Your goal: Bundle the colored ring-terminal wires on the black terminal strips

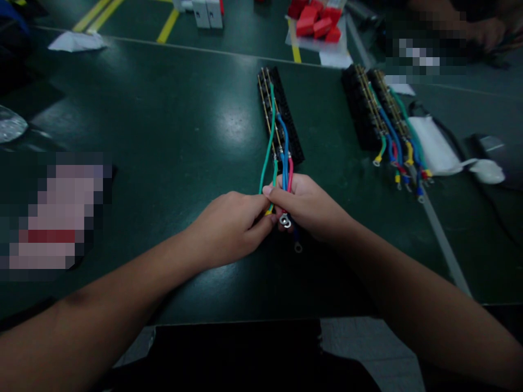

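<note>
A black terminal strip (286,117) lies on the dark green table (163,136), running away from me. Green, blue and red wires (281,163) trail from it toward me. My right hand (312,209) is closed round the bundle of these wires, with ring terminals (285,220) poking out below its fingers. My left hand (229,228) meets it from the left and pinches a wire end between thumb and fingers.
Two more black terminal strips with coloured wires (379,111) lie to the right, beside a white cloth (435,147). Red blocks (316,22) sit at the far edge. Another person's hand (486,30) shows at the top right. A blurred patch covers the left.
</note>
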`<state>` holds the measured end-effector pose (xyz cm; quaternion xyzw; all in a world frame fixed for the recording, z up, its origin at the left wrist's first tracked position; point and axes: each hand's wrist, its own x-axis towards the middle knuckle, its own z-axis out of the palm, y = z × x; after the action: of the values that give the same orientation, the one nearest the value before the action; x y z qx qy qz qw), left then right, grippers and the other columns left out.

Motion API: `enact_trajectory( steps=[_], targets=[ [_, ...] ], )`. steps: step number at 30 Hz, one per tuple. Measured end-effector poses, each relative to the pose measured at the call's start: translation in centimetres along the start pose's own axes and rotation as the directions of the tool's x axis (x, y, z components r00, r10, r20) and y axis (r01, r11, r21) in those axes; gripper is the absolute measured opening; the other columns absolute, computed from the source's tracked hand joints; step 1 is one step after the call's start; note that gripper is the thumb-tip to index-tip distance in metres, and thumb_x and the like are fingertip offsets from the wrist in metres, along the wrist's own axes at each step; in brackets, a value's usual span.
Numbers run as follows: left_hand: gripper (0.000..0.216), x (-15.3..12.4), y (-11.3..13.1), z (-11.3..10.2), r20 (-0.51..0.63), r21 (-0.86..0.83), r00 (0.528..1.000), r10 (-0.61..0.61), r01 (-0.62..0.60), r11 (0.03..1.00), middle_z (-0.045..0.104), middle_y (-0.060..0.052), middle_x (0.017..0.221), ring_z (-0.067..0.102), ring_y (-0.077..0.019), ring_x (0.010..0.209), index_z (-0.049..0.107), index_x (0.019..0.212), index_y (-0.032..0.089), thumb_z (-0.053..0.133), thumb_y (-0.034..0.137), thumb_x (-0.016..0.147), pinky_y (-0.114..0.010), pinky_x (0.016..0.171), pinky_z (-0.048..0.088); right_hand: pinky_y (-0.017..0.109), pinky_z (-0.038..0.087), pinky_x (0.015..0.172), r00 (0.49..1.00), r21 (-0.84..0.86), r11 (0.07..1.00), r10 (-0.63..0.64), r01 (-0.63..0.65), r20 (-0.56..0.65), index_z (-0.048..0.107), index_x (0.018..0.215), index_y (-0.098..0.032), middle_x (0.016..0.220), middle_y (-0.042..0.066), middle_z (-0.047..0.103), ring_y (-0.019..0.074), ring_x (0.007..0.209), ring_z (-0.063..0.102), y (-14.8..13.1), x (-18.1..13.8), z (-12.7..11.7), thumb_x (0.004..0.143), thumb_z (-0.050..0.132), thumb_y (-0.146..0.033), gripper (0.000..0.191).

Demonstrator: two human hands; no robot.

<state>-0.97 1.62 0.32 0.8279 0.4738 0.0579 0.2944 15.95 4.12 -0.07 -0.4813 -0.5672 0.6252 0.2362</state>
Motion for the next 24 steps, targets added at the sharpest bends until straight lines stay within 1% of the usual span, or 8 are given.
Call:
enact_trajectory(
  steps=[5,9,13,19,24],
  targets=[
    [0.026,0.03,-0.03,0.00,-0.001,0.007,1.000,0.011,-0.011,1.000,0.066,-0.003,0.075,0.056,-0.0152,0.061,0.063,0.090,0.018,0.044,0.033,0.099,-0.031,0.060,0.031,0.017,0.042,0.039,1.000,0.004,1.000,-0.010,0.009,0.005,0.053,0.066,-0.018,0.050,-0.004,0.054,0.0077,0.040,0.051,0.24,0.03,-0.07,0.101,0.055,-0.019,0.034],
    [0.026,-0.06,-0.05,0.03,-0.001,0.010,1.000,0.002,-0.002,1.000,0.066,-0.003,0.075,0.056,-0.0152,0.062,0.063,0.089,0.018,0.044,0.032,0.099,-0.031,0.061,0.032,0.017,0.042,0.039,1.000,0.004,1.000,0.010,-0.010,0.003,0.052,0.066,-0.018,0.050,-0.004,0.054,0.0078,0.040,0.051,0.15,-0.02,-0.03,0.101,0.055,-0.018,0.035],
    [0.026,-0.04,-0.04,0.14,-0.007,0.012,1.000,0.011,-0.011,1.000,0.067,-0.003,0.078,0.057,-0.0156,0.063,0.063,0.091,0.018,0.044,0.033,0.100,-0.031,0.062,0.034,0.018,0.042,0.039,1.000,0.006,1.000,0.002,-0.002,0.005,0.052,0.066,-0.018,0.050,-0.004,0.054,0.0078,0.040,0.051,0.12,-0.05,-0.01,0.101,0.055,-0.019,0.035],
    [0.026,-0.10,-0.08,0.22,-0.019,0.057,1.000,0.018,-0.016,0.998,0.067,-0.003,0.077,0.057,-0.0164,0.063,0.062,0.090,0.019,0.043,0.034,0.100,-0.031,0.061,0.034,0.018,0.043,0.040,1.000,-0.016,1.000,-0.007,0.006,-0.006,0.053,0.066,-0.018,0.051,-0.003,0.055,0.0086,0.041,0.052,0.29,-0.03,-0.04,0.100,0.056,-0.021,0.034],
    [0.028,-0.14,0.01,0.06,-0.002,0.067,1.000,0.008,-0.008,0.998,0.070,-0.005,0.079,0.060,-0.0173,0.065,0.063,0.093,0.018,0.042,0.034,0.101,-0.032,0.062,0.037,0.019,0.043,0.041,1.000,-0.038,0.999,-0.005,0.004,-0.031,0.052,0.067,-0.018,0.052,-0.002,0.055,0.0089,0.042,0.053,0.24,-0.04,0.08,0.100,0.056,-0.022,0.034]
  ],
)
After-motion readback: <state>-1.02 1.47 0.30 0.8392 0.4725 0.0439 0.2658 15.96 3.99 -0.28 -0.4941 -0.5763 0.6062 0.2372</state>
